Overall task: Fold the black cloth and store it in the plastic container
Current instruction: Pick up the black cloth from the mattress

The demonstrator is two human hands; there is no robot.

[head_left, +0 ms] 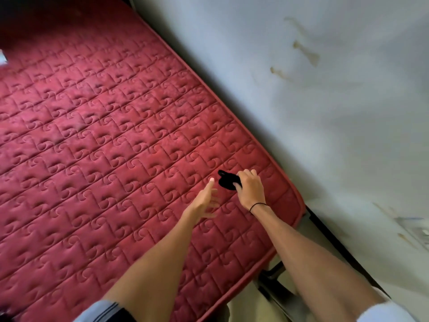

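A small bunched black cloth (227, 181) sits just above the red quilted mattress (111, 140), near its right edge. My right hand (250, 188) is closed around the cloth's right side, a thin black band on that wrist. My left hand (205, 199) hovers a little to the left of the cloth with its fingers spread and one finger pointing forward, holding nothing. No plastic container shows in the head view.
A pale, stained wall (313, 94) runs along the mattress's right edge. A dark metal bed frame (276, 271) shows below the mattress corner. A small white object (2, 57) lies at the far left edge.
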